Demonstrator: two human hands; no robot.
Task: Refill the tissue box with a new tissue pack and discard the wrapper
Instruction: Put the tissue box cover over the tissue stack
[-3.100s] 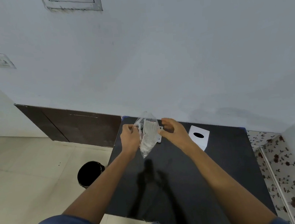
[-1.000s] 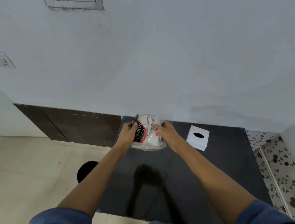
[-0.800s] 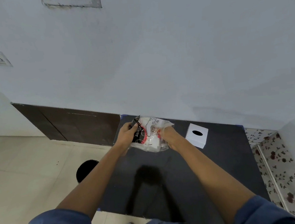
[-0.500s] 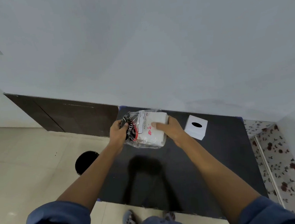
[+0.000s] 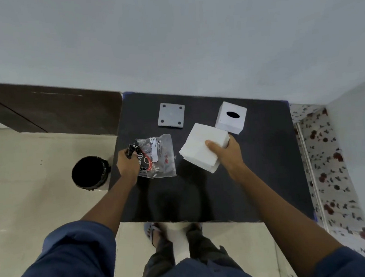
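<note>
My right hand (image 5: 227, 154) grips a white stack of tissues (image 5: 202, 146), out of its wrapper, held just above the black table (image 5: 256, 176). My left hand (image 5: 128, 164) pinches the left end of the clear plastic wrapper (image 5: 159, 156) with black and red print; the wrapper looks flat and empty. The white cube tissue box (image 5: 231, 117), with an oval hole in its top, stands at the back right of the table, just beyond the stack. A grey square plate (image 5: 171, 115) with corner holes lies at the back middle.
A black bin (image 5: 89, 172) stands on the tiled floor just left of the table. The wall runs along the table's far edge. A floral-covered surface (image 5: 328, 170) adjoins the table on the right. My feet are at the table's near edge.
The tissue stack has come out of the wrapper: my right hand pulled it to the right while my left kept the wrapper. The view has tilted down, showing the grey plate.
</note>
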